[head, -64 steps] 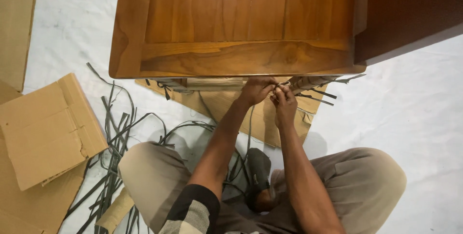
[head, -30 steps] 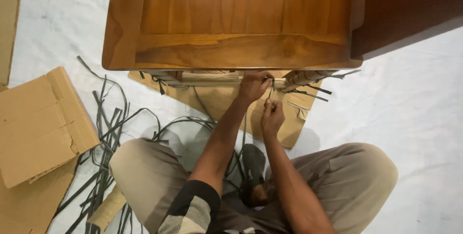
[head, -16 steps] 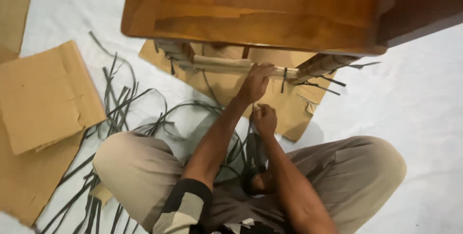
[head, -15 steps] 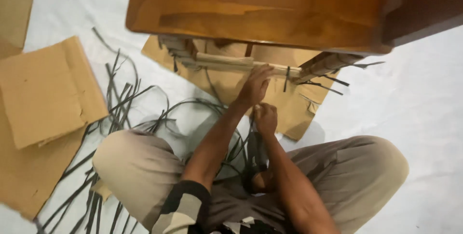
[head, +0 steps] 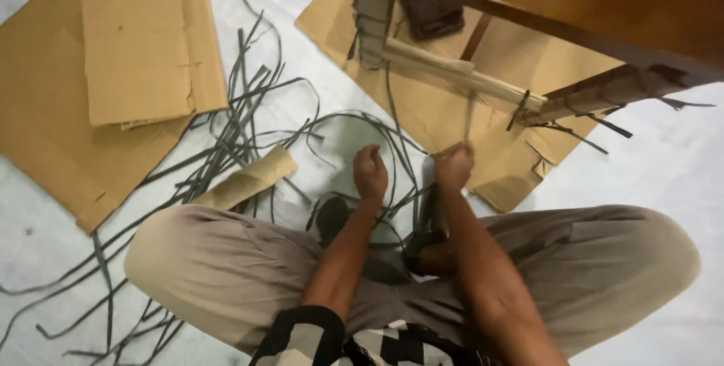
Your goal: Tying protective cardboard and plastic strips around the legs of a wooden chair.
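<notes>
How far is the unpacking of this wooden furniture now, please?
Done: many cut dark straps and cardboard pieces lie on the floor. In hand: the right hand pulls a thin strip from the wrapped crossbar; the left hand is a closed fist, contents unclear. Left: the legs and crossbar are wrapped, with straps tied on.

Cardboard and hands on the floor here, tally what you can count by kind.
Flat cardboard pieces: 3 (folded box, sheet beneath it, sheet under the wooden table)
Rolled cardboard tube: 1
Hands: 2 (left hand, right hand)
Total: 6
</notes>
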